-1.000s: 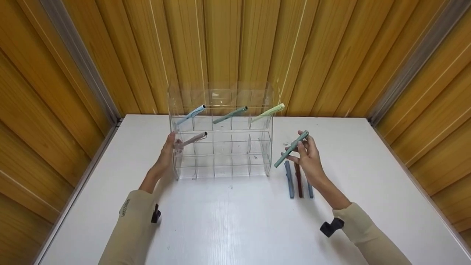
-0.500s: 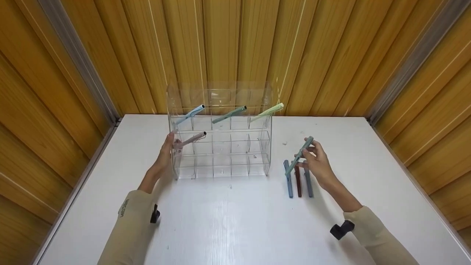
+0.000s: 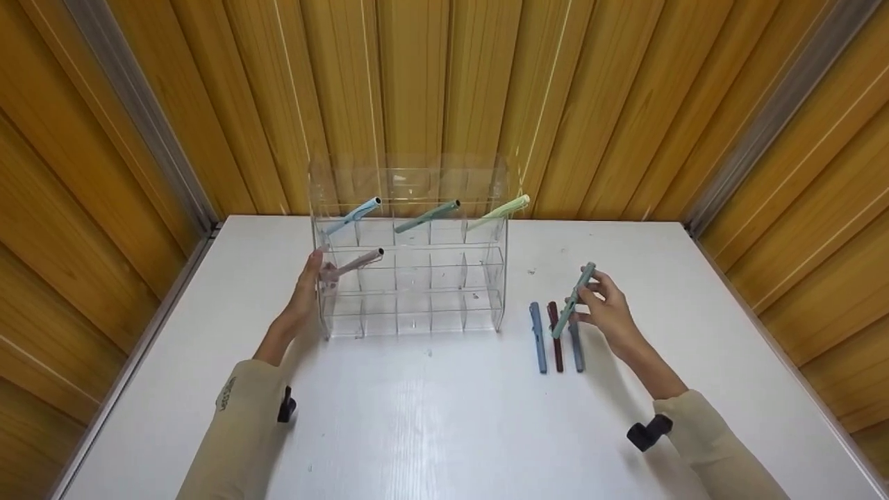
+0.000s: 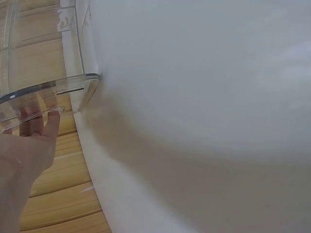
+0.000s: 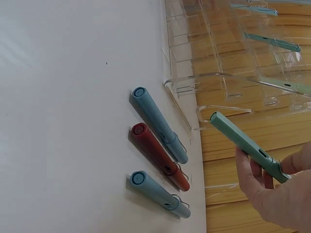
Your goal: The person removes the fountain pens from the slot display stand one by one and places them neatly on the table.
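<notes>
While the left hand (image 3: 303, 295) lies flat-fingered against the clear rack (image 3: 410, 267) on the bench (image 3: 444, 417), the right hand (image 3: 608, 312) pinches a green pen (image 3: 574, 300) above three lying pens (image 3: 555, 337); next, it probably needs aiming into an empty slot.

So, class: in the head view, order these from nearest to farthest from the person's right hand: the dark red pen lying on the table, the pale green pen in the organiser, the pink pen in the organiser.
1. Dark red pen, on the table just left of the right hand.
2. Pale green pen, top row, right end of the clear organiser.
3. Pink pen, second row, far left, by the left hand.
</notes>
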